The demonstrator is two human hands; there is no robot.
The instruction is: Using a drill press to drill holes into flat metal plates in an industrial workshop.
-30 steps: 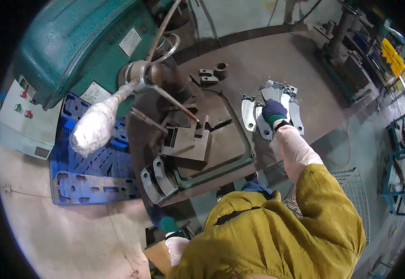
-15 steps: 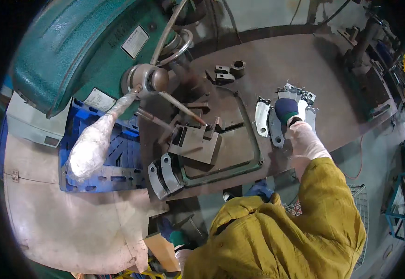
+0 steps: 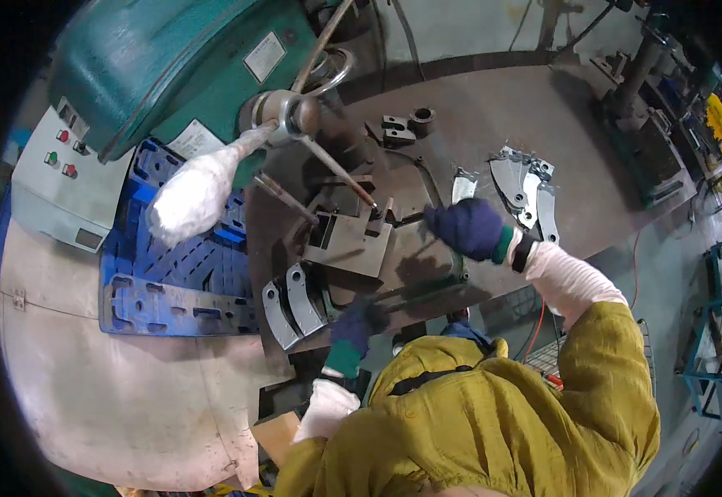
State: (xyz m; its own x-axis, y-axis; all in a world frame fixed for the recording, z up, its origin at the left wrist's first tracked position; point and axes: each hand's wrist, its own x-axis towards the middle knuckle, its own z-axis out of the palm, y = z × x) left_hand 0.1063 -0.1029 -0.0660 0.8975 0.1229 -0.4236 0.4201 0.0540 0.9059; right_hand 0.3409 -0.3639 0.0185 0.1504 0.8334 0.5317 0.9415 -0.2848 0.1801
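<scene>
My right hand (image 3: 464,229), in a navy glove with a green cuff, is over the right edge of the machine's bed. Its fingers are curled, and what they hold, if anything, is hidden. A curved metal plate (image 3: 463,185) lies partly behind it, and a fanned pile of similar plates (image 3: 528,192) is to its right. My left hand (image 3: 361,325), gloved alike, is at the near table edge, its fingers smeared by motion. Two curved plates (image 3: 301,298) lie just left of it. Between the hands and the machine, a steel block fixture (image 3: 348,242) sits on the bed.
A green machine (image 3: 179,58) with a plastic-wrapped lever (image 3: 199,195) looms at upper left. Beside it are a control box (image 3: 67,182) and a blue pallet (image 3: 179,306). Steel blocks (image 3: 397,128) and a ring (image 3: 421,121) lie farther back. A press stand (image 3: 651,149) stands at right.
My right hand has moved left from the plate pile toward the fixture. My left hand has risen from below the table to its near edge. The view has shifted slightly.
</scene>
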